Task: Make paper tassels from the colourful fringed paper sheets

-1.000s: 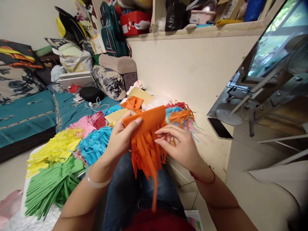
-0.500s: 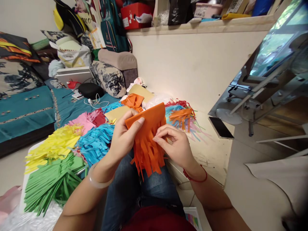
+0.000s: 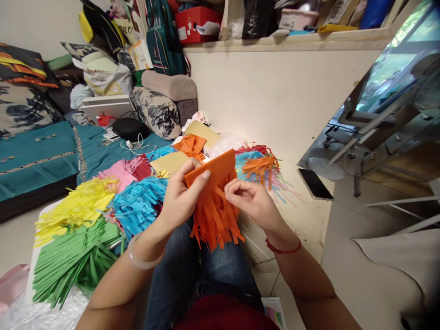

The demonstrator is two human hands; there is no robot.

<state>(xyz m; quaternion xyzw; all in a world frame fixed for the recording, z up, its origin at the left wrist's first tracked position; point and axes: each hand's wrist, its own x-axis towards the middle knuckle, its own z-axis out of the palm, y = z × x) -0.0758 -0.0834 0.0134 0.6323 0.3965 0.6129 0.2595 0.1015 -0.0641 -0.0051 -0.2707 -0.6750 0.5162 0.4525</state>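
Note:
An orange paper fringe [image 3: 215,201] hangs over my lap, uncut along its top band and slit into strips below. My left hand [image 3: 182,197] is closed on the top band, thumb in front. My right hand [image 3: 252,201] sits at the fringe's right side, fingers curled and pinching some of the strips. Just behind my hands lie piles of cut paper fringes: blue [image 3: 137,206], yellow [image 3: 77,206], green [image 3: 68,261], pink [image 3: 118,172] and more orange [image 3: 259,166].
A phone [image 3: 314,183] lies on the pale low surface to the right. A teal mattress [image 3: 37,158] with a black pouch [image 3: 130,129] and cables is at the left. A cluttered shelf [image 3: 275,39] runs along the wall above. A fan base [image 3: 325,168] stands right.
The long loose strips that dangled below the fringe a second ago have been gathered up. My right hand has moved in closer to the fringe and closed on its strips.

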